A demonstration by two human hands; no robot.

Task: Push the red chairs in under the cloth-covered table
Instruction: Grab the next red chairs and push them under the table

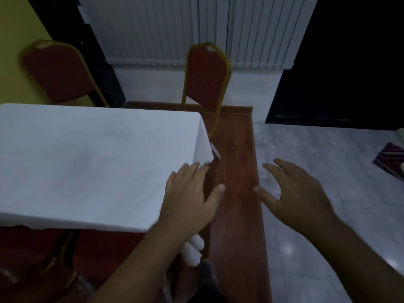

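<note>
Far left, one red chair (58, 73) with a gold frame stands against the yellow wall (17, 29), beyond the far edge of the cloth-covered table (87, 160). Near left, under the table's near edge, a second red seat with gold legs (63, 259) shows partly tucked in. The white cloth hangs over the table's right corner. The left hand (192, 193) lies flat on that right edge, fingers spread, gripping nothing. A third red chair (206, 77) stands at the table's far right corner, its back upright before the white vertical blinds (196, 29). A raised reddish wooden strip (236, 171) runs from near to far beside the table. The right hand (297, 193) hovers open above the strip's right edge, fingers splayed, holding nothing. Right of it, pale glossy tile floor (328, 215) lies open. A patterned mat (391, 158) sits at the far right edge.
</note>
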